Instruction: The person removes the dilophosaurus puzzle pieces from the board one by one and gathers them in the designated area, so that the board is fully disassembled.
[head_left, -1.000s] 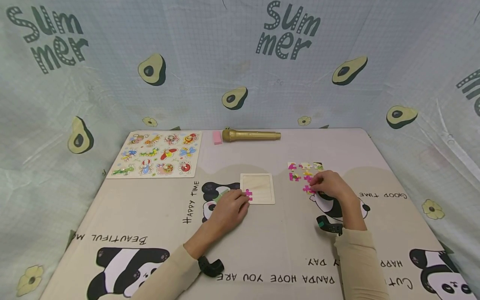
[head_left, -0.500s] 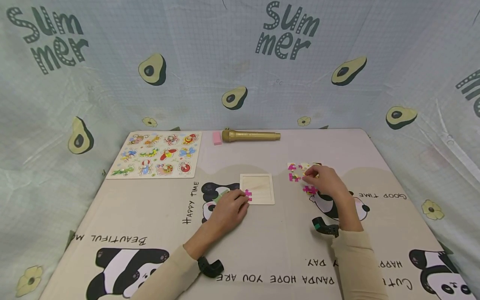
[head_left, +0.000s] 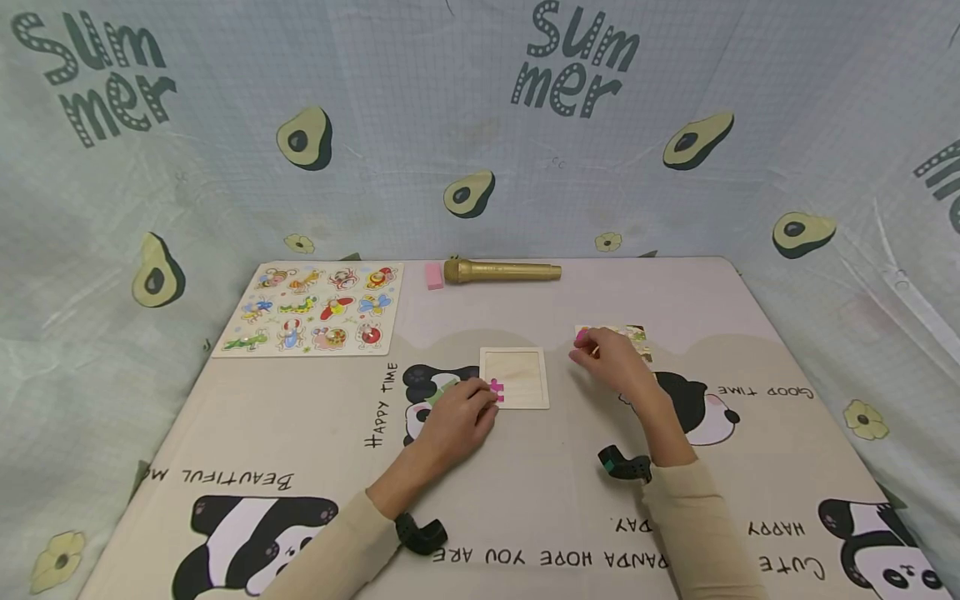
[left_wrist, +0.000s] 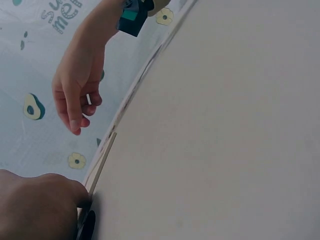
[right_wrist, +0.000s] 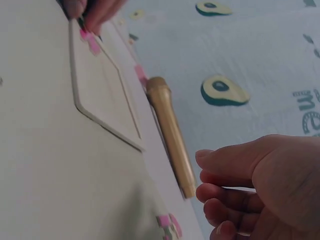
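Observation:
My left hand (head_left: 459,418) grips the left edge of a small square wooden puzzle tray (head_left: 528,377). A pink puzzle piece (head_left: 497,389) lies in the tray's lower left part, right at my left fingertips. My right hand (head_left: 617,363) is over a group of loose puzzle pieces (head_left: 639,335), its fingers loosely bent. It covers most of them; one pink piece (head_left: 581,335) shows beside its fingertips. In the right wrist view nothing shows between the thumb and fingers of my right hand (right_wrist: 250,185).
A large insect puzzle board (head_left: 311,308) lies at the back left. Along the back edge are a pink block (head_left: 434,276) and a gold microphone (head_left: 502,271). The cloth on the table (head_left: 525,500) carries printed pandas and lettering.
My right hand has moved left over the puzzle pieces, from their right side to their left side. My left hand, the tray and the piece in it have stayed put.

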